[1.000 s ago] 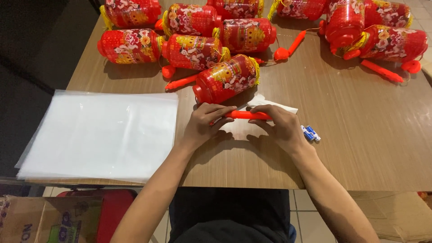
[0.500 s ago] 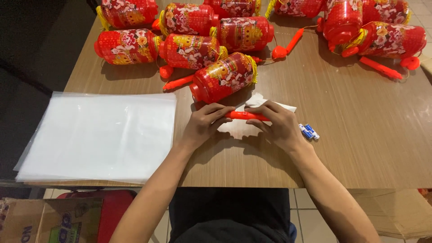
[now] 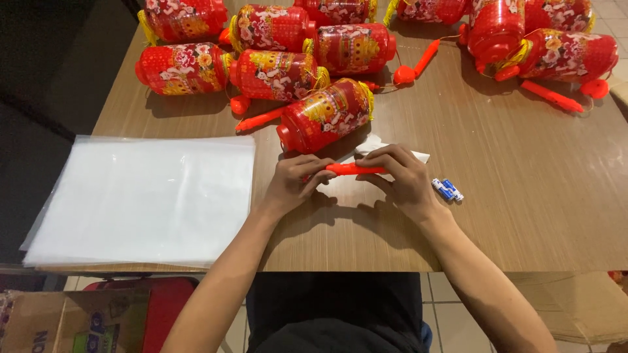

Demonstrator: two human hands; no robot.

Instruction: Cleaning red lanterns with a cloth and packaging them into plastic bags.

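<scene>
Fingertips (image 3: 366, 159) of both hands pinch a slim orange plastic stick (image 3: 355, 169), the kind that serves as a lantern handle, held level just above the table. The left hand (image 3: 294, 183) closes its thumb and fingers narrowly round the stick's left end; the right hand (image 3: 402, 180) curls over the right end, hiding that tip. Judging by its look, the stick is light, rigid and smooth, so likely a little slippery; a firm pinch near each end, as here, seems the surest hold.

Directly beneath the fingers, a crumpled white paper sheet (image 3: 379, 147) lies on the brown wood-grain tabletop (image 3: 523, 216). Just right of the right hand rest two small blue-and-white cylindrical batteries (image 3: 448, 189), touching each other. Just beyond the fingers lies a red cylindrical plastic lantern with gold and floral print (image 3: 325, 115), on its side; it appears hollow, thin-walled and easily dented. Further beyond, more red lanterns (image 3: 275, 73) crowd the far edge, some with orange sticks attached. Well to the left of the left hand sits a flat stack of clear plastic bags (image 3: 144, 196).
</scene>
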